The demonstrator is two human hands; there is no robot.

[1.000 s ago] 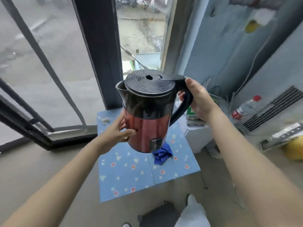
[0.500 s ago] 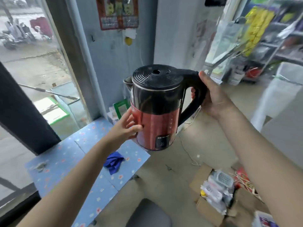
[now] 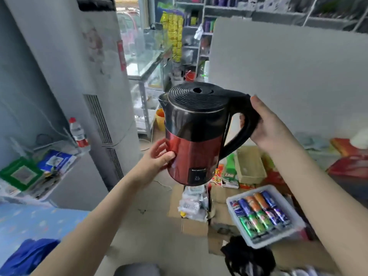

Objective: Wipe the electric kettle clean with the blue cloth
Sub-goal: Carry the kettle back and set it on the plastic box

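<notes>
The electric kettle [image 3: 196,142], red below and black above with a ribbed black lid, hangs upright in the air at the centre of the view. My right hand [image 3: 266,124] is closed around its black handle on the right. My left hand [image 3: 157,158] presses fingers and thumb against the red lower side on the left. The blue cloth [image 3: 29,253] lies crumpled on the flowered blue table [image 3: 29,222] at the bottom left, apart from both hands.
A tall white appliance [image 3: 103,108] with a water bottle [image 3: 78,132] beside it stands at left. On the floor below the kettle lie cardboard boxes [image 3: 249,164] and a tray of drink cans [image 3: 260,214]. Shop shelves [image 3: 189,32] fill the back.
The view has swung right, from the window and table toward the shop floor. The cloth and table have slid to the bottom left. Both hands keep their hold on the kettle.
</notes>
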